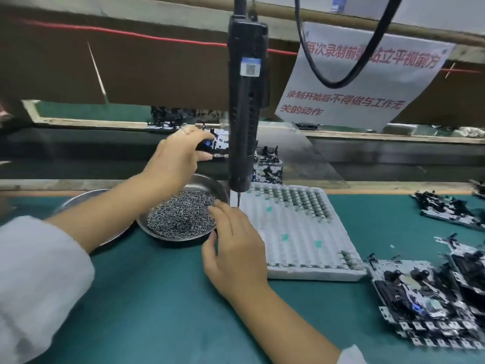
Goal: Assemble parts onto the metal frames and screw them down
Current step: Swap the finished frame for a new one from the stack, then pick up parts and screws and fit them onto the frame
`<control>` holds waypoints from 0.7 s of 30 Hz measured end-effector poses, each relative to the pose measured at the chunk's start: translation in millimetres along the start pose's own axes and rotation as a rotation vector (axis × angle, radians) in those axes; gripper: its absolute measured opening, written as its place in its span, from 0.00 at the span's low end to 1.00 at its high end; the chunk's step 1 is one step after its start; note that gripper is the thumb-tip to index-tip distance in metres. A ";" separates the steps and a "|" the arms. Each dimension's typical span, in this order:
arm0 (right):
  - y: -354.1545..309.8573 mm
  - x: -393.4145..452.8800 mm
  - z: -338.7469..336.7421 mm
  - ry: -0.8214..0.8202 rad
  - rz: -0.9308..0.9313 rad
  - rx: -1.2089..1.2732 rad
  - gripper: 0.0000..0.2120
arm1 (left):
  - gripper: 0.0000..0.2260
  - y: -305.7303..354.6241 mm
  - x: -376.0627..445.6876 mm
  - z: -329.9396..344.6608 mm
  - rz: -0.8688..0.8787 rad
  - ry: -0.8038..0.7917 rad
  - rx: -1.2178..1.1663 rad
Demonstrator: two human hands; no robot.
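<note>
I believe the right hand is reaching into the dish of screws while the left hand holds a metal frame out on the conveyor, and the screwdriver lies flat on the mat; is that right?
Not quite: in the head view the screwdriver hangs upright from above, not flat on the mat. The rest stands: the right hand is at the dish of screws, and the left hand holds a metal frame out on the conveyor.

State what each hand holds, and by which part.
Left hand grips a metal frame by its near left edge. Right hand rests on the screw dish; any pinched screw cannot be told.

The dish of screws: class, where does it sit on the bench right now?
In the head view, the dish of screws sits left of centre on the green mat, beside the white tray, with the right hand touching its near-right rim.
</note>
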State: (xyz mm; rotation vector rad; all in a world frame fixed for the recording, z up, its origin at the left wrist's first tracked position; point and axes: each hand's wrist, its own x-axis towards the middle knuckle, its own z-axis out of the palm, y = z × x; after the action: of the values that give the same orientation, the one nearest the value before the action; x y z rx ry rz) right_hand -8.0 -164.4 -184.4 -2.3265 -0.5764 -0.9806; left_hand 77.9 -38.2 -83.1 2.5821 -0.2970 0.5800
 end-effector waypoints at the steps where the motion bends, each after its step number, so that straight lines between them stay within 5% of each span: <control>1: -0.5 0.0 -0.8 0.005 0.004 -0.003 0.18 | 0.20 -9.8 -11.9 -11.2 -0.009 0.029 -0.005; 5: -1.7 -2.2 -1.1 0.051 0.013 0.035 0.18 | 0.17 -33.9 -77.6 -51.8 -0.052 0.090 0.004; 12: -3.9 -10.7 -7.8 0.166 0.051 0.496 0.12 | 0.10 -35.8 -205.4 -67.8 0.042 0.012 0.021; 21: -23.5 -26.0 -12.6 -0.467 -0.571 0.162 0.21 | 0.20 -51.3 -234.8 -50.4 0.097 -0.089 0.118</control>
State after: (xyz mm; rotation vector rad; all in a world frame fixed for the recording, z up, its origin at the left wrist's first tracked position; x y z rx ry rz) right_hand -44.6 -158.9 -189.0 -2.2867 -1.5071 -0.5698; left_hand -132.3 55.3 -169.1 2.7247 -0.4323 0.5315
